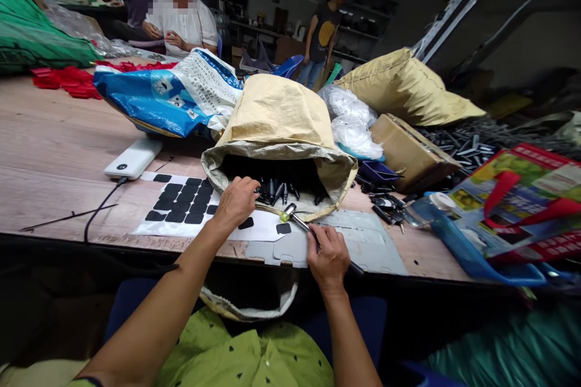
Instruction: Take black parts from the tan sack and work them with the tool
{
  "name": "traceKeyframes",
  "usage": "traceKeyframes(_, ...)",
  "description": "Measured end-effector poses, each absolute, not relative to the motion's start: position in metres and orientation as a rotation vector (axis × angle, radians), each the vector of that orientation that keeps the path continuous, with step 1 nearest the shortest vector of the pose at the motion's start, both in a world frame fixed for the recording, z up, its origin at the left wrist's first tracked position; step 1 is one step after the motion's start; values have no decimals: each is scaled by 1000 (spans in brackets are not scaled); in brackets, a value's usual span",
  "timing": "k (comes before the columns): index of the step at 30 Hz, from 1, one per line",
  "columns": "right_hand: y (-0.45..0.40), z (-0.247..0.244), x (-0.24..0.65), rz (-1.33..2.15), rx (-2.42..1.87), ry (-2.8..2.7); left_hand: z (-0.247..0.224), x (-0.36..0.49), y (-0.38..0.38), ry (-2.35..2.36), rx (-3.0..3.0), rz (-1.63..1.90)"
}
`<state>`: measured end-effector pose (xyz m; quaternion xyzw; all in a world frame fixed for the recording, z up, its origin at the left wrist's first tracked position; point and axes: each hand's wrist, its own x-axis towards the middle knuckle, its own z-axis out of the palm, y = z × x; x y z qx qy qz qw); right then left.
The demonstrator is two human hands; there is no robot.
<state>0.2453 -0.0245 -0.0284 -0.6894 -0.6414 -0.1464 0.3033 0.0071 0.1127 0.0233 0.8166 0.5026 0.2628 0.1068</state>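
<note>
My right hand (327, 254) is closed around a small hammer (300, 221) with a metal shaft, a black handle end and a yellow-green face on its head. The hammer head lies at the lower lip of an open tan sack (281, 109). Inside the sack's mouth are several black pen-like parts (278, 188). My left hand (238, 198) is at the left side of that mouth, fingers curled together; what they hold, if anything, is hidden. Under the left wrist lies a white sheet with black rounded patches (185, 198). A grey metal plate (363, 236) lies below the hammer.
A white power bank (133, 159) with a cable sits at left, near a blue-and-white bag (167, 94). Rightward are a cardboard box (411, 151), a clear bottle (426, 208) and a colourful bag (521, 205) in a blue tray. A second sack opening hangs below the table edge. Co-workers are behind.
</note>
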Motion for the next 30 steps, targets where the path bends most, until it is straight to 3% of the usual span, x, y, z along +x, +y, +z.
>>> traceKeyframes(7, -24, -30, 247, -390, -1838, -1700, 15, 4, 140, 1524, 2478, 456)
traceKeyframes(14, -24, -29, 246, -381, -1828, -1691, 25, -10, 103, 1356, 2534, 649)
traceKeyframes(20, -24, -28, 245, -372, -1829, -1684, 3, -17, 68, 1126, 2422, 660)
traceKeyframes(30, -23, -27, 248, -355, -1830, -1711, -12, -5, 67, 1144, 2278, 714)
